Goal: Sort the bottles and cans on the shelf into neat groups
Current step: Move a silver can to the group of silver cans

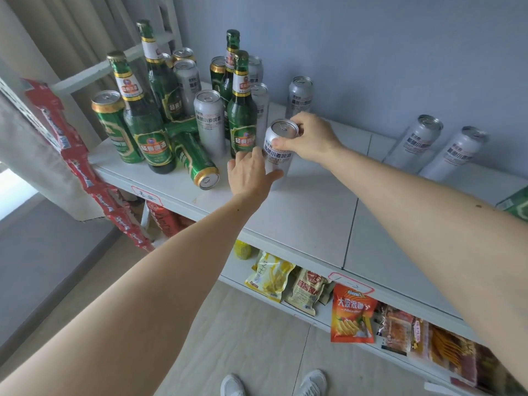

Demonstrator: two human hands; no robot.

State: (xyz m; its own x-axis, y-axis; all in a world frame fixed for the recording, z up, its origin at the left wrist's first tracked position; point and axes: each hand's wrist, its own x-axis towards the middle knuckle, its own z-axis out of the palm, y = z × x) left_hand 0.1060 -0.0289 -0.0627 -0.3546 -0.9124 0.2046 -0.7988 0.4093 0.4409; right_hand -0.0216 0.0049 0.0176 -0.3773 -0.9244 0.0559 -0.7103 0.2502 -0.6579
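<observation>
**Silver can in hand, clutter close on the left**

The right hand (pixel 310 138) grips the top rim of a tall silver aluminium beer can (pixel 278 155) from above, fingers curled round the lid; the can stands upright near the front of the white shelf board (pixel 314 212), just right of the crowded group. The left hand (pixel 251 174) lies against the can's lower left side with its fingers fairly straight; whether it steadies the can or merely touches it is hard to tell, since the fingertips are hidden behind the can.

The risks sit on the left; a green glass beer bottle with a gold-banded label (pixel 242 110) stands just beside the left hand, and a knock from the knuckles or wrist could tip it into the silver cans behind it. A green beer can lying on its side (pixel 197 162) rests near the shelf's front edge with its base toward the camera; a nudge could roll it off onto the floor.

A grip on the rim alone is a shallow hold; if the can is lifted quickly it may swing or slip, more so if the metal is damp.

Three more silver cans stand apart along the blue wall (pixel 400 52) to the right, likely the group this one should join; carrying it across too low could clip them.
</observation>
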